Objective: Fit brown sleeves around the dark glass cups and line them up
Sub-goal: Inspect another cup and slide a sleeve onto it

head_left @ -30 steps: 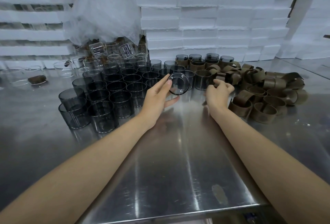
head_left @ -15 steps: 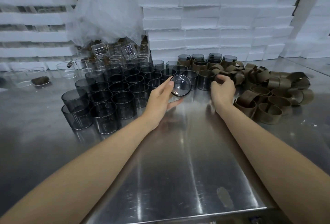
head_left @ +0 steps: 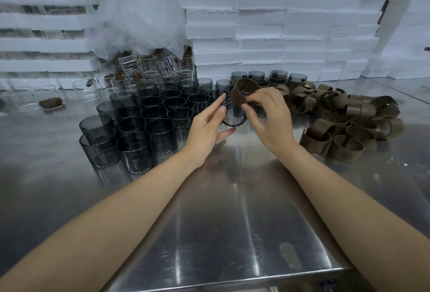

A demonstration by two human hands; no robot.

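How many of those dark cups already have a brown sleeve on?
4 sleeved cups show clearly, in a row at the back by the foam boxes: far left, next, third, far right. More may be hidden behind the raised sleeve and right hand.

bare steel table (head_left: 232, 222) ahead; cups (head_left: 149, 115) left, sleeves (head_left: 349, 115) right

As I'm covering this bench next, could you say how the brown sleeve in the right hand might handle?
The brown sleeve probably bends easily: it curls where the right hand pinches it. Likely light, since a mere pinch seems to hold it up.
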